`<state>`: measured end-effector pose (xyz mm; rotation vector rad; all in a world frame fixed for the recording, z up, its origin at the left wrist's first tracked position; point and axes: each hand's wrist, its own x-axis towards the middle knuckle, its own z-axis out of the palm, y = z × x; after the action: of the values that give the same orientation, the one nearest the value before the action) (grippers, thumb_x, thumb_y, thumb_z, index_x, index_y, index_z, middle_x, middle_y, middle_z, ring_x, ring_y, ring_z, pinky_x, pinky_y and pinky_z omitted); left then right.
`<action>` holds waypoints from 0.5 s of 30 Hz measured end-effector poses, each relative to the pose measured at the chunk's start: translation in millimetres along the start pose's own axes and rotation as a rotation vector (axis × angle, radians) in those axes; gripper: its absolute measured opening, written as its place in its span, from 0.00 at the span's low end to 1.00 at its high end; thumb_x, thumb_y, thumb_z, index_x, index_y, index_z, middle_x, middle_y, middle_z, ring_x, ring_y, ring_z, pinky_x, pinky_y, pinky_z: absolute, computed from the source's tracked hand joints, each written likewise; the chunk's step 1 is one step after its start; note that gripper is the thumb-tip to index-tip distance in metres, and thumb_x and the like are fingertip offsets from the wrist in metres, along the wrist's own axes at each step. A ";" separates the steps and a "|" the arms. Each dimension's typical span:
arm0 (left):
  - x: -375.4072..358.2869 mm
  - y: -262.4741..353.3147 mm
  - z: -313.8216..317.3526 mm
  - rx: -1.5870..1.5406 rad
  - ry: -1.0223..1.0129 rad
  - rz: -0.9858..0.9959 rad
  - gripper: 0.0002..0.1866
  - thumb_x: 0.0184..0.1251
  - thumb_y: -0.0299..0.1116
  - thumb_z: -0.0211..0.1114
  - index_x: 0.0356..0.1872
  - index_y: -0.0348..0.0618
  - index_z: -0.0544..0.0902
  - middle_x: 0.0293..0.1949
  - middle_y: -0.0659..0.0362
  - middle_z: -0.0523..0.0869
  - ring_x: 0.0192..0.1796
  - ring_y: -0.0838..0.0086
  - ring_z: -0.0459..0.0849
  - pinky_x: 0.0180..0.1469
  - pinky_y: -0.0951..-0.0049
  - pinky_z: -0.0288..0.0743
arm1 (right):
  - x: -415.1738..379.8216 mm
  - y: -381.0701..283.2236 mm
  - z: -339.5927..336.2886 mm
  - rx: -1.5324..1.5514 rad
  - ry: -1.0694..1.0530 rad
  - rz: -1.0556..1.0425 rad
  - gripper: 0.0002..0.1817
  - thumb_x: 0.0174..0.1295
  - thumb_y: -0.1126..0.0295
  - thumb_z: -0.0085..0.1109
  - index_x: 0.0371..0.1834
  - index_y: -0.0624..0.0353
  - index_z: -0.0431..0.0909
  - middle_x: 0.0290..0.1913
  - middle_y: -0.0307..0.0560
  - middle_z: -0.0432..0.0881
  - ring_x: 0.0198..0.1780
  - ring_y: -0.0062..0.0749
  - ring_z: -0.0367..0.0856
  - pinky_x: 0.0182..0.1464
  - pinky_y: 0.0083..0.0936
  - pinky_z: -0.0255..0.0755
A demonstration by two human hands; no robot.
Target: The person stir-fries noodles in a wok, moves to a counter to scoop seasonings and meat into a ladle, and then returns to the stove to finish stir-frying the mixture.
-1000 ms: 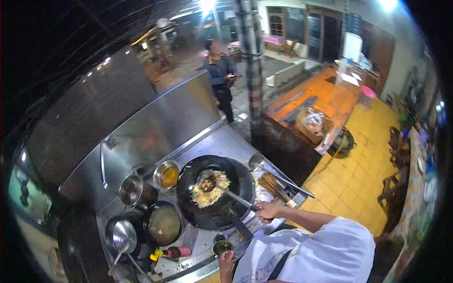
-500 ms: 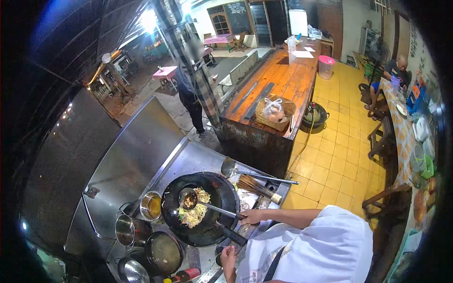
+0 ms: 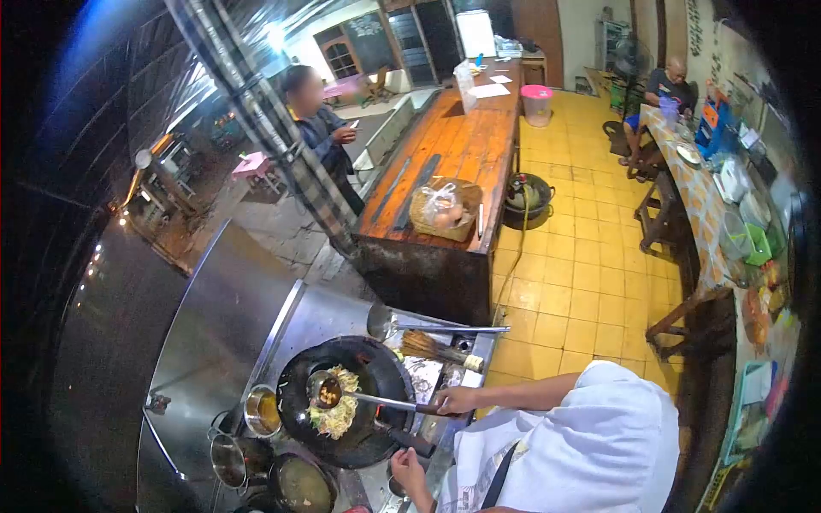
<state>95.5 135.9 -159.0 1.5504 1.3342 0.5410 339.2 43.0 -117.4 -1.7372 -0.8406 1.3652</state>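
Observation:
My right hand (image 3: pixel 455 400) is closed around the handle of a long ladle (image 3: pixel 376 399). The ladle's bowl, with some brownish food or sauce inside, rests over pale shredded food (image 3: pixel 338 419) in a large black wok (image 3: pixel 376 359). The wok stands on a metal stove (image 3: pixel 321 316), its dark handle (image 3: pixel 412 440) pointing towards me. Just below that handle is my left hand (image 3: pixel 409 470), apart from it, with fingers curled; what they hold, if anything, is hidden. A dark round cup is partly covered beside the left hand.
Left of the wok stand a pot of yellowish liquid (image 3: pixel 262 410), a steel pot (image 3: pixel 229 460) and a dark pan (image 3: pixel 304 486). A second ladle (image 3: pixel 445 328) and a bristle brush (image 3: pixel 440 350) lie behind it. Beyond is a wooden counter with a basket (image 3: pixel 445 224). Two people are farther off.
My view has turned, so the scene sits differently. The person beyond the pole now shows from the waist up. The ladle stays in my right hand over the food, and my left hand remains near the wok handle.

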 end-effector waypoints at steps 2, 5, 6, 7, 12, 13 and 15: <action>3.3 -0.6 9.5 0.024 0.032 -0.008 0.22 0.56 0.35 0.67 0.45 0.30 0.72 0.36 0.51 0.79 0.37 0.68 0.78 0.42 0.71 0.72 | 8.7 1.6 -0.4 0.014 -0.015 0.045 0.19 0.55 0.56 0.61 0.42 0.60 0.80 0.34 0.50 0.82 0.34 0.32 0.80 0.35 0.30 0.74; 20.7 -34.2 21.1 0.050 0.022 -0.034 0.28 0.53 0.34 0.69 0.48 0.28 0.66 0.45 0.46 0.74 0.44 0.62 0.76 0.47 0.67 0.72 | 10.3 -10.5 5.4 0.359 -0.094 0.168 0.17 0.54 0.59 0.58 0.40 0.60 0.75 0.34 0.45 0.75 0.32 0.36 0.80 0.28 0.35 0.80; 21.2 -36.9 28.3 0.042 0.051 -0.038 0.28 0.54 0.32 0.69 0.50 0.30 0.63 0.45 0.47 0.75 0.43 0.64 0.76 0.46 0.67 0.72 | 9.8 -23.6 2.8 0.441 -0.238 0.232 0.13 0.53 0.61 0.55 0.35 0.59 0.73 0.35 0.45 0.75 0.29 0.33 0.79 0.26 0.33 0.78; 20.5 -35.7 32.6 0.035 0.083 -0.042 0.29 0.56 0.31 0.68 0.52 0.31 0.60 0.46 0.47 0.75 0.42 0.66 0.76 0.45 0.67 0.72 | 5.3 -35.3 4.3 0.734 -0.354 0.275 0.11 0.52 0.62 0.54 0.29 0.58 0.68 0.30 0.44 0.73 0.21 0.30 0.73 0.24 0.30 0.76; 13.5 -17.1 44.7 -0.233 -0.103 -0.143 0.30 0.57 0.26 0.64 0.57 0.31 0.58 0.52 0.48 0.73 0.49 0.65 0.75 0.49 0.67 0.71 | 61.0 -30.6 15.2 0.780 -0.426 0.300 0.08 0.53 0.63 0.55 0.30 0.54 0.70 0.18 0.37 0.69 0.14 0.24 0.65 0.21 0.22 0.69; 14.0 -26.9 40.5 -0.207 -0.089 -0.150 0.29 0.57 0.25 0.63 0.57 0.31 0.59 0.52 0.49 0.73 0.49 0.65 0.75 0.49 0.67 0.72 | 64.1 -31.5 10.0 0.640 -0.424 0.119 0.08 0.54 0.63 0.54 0.32 0.54 0.72 0.18 0.37 0.70 0.15 0.23 0.67 0.20 0.22 0.68; -15.9 43.2 36.1 -0.229 -0.077 -0.232 0.27 0.57 0.24 0.62 0.56 0.31 0.61 0.51 0.51 0.74 0.48 0.66 0.76 0.45 0.68 0.73 | 97.8 -6.4 10.9 -0.455 0.128 -0.571 0.21 0.53 0.62 0.54 0.48 0.62 0.72 0.31 0.58 0.81 0.30 0.49 0.81 0.33 0.39 0.73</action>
<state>141.5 111.1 -132.4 1.2010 1.3221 0.4660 349.0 131.3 -160.1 -1.6916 -1.5159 0.7092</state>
